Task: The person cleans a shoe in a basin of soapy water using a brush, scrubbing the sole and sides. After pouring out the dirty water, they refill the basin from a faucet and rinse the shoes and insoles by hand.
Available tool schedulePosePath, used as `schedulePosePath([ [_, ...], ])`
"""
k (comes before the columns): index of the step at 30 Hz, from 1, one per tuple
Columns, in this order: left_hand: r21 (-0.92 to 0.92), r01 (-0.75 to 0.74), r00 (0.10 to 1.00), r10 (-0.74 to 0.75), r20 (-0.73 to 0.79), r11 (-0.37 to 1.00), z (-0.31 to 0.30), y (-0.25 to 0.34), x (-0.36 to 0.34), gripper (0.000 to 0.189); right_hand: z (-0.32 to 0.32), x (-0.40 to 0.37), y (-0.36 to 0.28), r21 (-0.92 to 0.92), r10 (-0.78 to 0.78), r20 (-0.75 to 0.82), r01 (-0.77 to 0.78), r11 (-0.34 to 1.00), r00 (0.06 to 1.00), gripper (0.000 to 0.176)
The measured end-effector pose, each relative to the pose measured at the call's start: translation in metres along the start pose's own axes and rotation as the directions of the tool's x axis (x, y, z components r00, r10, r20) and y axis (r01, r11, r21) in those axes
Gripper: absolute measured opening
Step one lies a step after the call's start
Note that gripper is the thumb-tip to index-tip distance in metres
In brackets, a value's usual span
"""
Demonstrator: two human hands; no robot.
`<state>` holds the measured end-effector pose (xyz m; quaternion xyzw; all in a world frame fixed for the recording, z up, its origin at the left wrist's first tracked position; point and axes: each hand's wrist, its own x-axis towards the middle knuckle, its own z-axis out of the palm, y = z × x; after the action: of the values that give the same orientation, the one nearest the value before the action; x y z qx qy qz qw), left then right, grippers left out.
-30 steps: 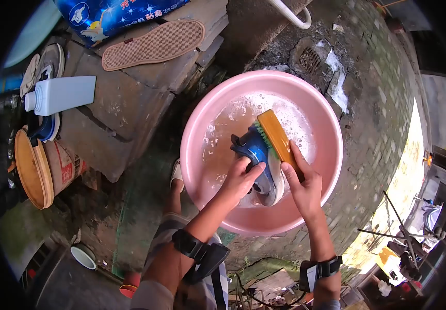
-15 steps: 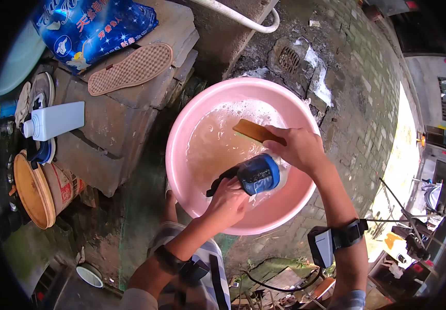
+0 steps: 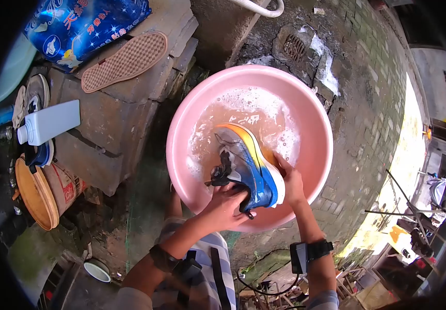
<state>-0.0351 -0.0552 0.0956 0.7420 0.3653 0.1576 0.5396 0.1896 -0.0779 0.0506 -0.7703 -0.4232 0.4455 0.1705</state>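
Observation:
A shoe point(image 3: 249, 168) with a grey upper, blue heel and yellow-orange and white sole is tilted over soapy brown water point(image 3: 243, 111) in a pink basin point(image 3: 316, 119). My left hand point(image 3: 225, 206) grips the shoe at its opening, near the dark laces. On the sole side, my right hand point(image 3: 290, 178) is closed round a wooden brush point(image 3: 269, 155), which is mostly hidden behind the shoe and the fingers.
Left of the basin, a stone slab point(image 3: 99, 119) bears a blue bag point(image 3: 89, 26), an insole point(image 3: 125, 61) and a light blue bottle point(image 3: 52, 122). Below them stands a bucket point(image 3: 34, 196). A drain grate point(image 3: 293, 46) lies beyond the basin.
The shoe has turned so that its side and sole edge face the camera. My right hand has moved down and left with the brush, now behind the shoe. The view has shifted slightly.

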Motion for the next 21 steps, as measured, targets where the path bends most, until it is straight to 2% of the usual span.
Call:
schedulePosePath([
  [1, 0.020, 0.050, 0.997, -0.051, 0.051, 0.999, 0.006, 0.002, -0.001, 0.047, -0.004, -0.011, -0.005, 0.111, 0.053, 0.002, -0.053, 0.992, 0.999, 0.046],
  [2, 0.042, 0.098, 0.990, -0.102, 0.098, 0.994, 0.011, 0.003, -0.002, 0.049, -0.013, -0.024, -0.014, 0.107, 0.059, -0.001, -0.058, 0.992, 0.998, 0.046],
  [4, -0.013, 0.064, 0.997, -0.063, 0.051, 0.998, 0.015, 0.010, -0.002, 0.048, -0.031, -0.057, -0.039, 0.494, 0.184, -0.047, -0.137, 0.859, 0.982, 0.044],
  [5, -0.173, 0.112, 0.993, -0.106, 0.044, 0.979, 0.017, 0.012, -0.002, 0.046, -0.036, -0.073, -0.042, 0.493, 0.185, -0.043, -0.140, 0.859, 0.982, 0.044],
  [6, -0.326, 0.154, 0.988, -0.148, 0.041, 0.933, 0.019, 0.015, 0.000, 0.043, -0.040, -0.088, -0.044, 0.366, 0.053, -0.086, -0.018, 0.931, 0.995, 0.044],
  [7, -0.451, 0.104, 0.986, -0.150, -0.067, 0.886, 0.028, 0.011, 0.001, 0.029, -0.044, -0.095, -0.050, 0.229, -0.085, -0.110, 0.108, 0.967, 0.990, 0.044],
  [8, -0.450, 0.104, 0.986, -0.151, -0.070, 0.887, 0.033, 0.009, -0.001, 0.029, -0.047, -0.097, -0.061, 0.230, -0.088, -0.108, 0.111, 0.967, 0.990, 0.044],
  [9, -0.447, 0.268, 0.952, -0.306, -0.013, 0.853, 0.035, 0.009, -0.003, 0.023, -0.048, -0.096, -0.075, -0.076, -0.105, 0.019, 0.106, 0.991, 0.994, 0.044],
  [10, -0.435, 0.425, 0.890, -0.454, 0.042, 0.794, 0.040, 0.009, -0.005, 0.020, -0.044, -0.091, -0.084, -0.374, -0.083, 0.144, 0.132, 0.918, 0.986, 0.045],
  [11, -0.282, 0.193, 0.940, -0.259, -0.220, 0.940, 0.059, -0.001, -0.010, 0.023, -0.031, -0.075, -0.080, -0.419, -0.258, 0.107, 0.279, 0.864, 0.960, 0.046],
  [12, -0.179, 0.206, 0.942, -0.245, -0.229, 0.962, 0.069, -0.005, -0.017, 0.024, -0.023, -0.055, -0.089, -0.524, -0.201, 0.164, 0.258, 0.812, 0.966, 0.046],
  [13, -0.179, 0.211, 0.946, -0.247, -0.211, 0.961, 0.072, -0.007, -0.015, 0.025, -0.015, -0.033, -0.099, -0.623, -0.138, 0.213, 0.243, 0.743, 0.967, 0.045],
  [15, -0.176, 0.223, 0.946, -0.256, -0.198, 0.959, 0.072, -0.009, -0.012, 0.026, 0.013, 0.010, -0.099, -0.590, -0.351, 0.199, 0.398, 0.703, 0.915, 0.043],
  [17, -0.014, 0.203, 0.964, -0.203, -0.170, 0.979, 0.063, -0.006, -0.011, 0.026, 0.029, 0.040, -0.126, -0.674, -0.261, 0.211, 0.334, 0.659, 0.942, 0.042],
  [20, 0.006, 0.194, 0.967, -0.190, -0.170, 0.981, 0.052, -0.002, -0.008, 0.026, 0.025, 0.066, -0.111, -0.642, -0.287, 0.179, 0.333, 0.691, 0.941, 0.043],
  [21, 0.032, 0.196, 0.971, -0.190, -0.147, 0.980, 0.047, 0.002, -0.006, 0.024, 0.020, 0.069, -0.108, -0.661, -0.240, 0.159, 0.284, 0.695, 0.958, 0.043],
])
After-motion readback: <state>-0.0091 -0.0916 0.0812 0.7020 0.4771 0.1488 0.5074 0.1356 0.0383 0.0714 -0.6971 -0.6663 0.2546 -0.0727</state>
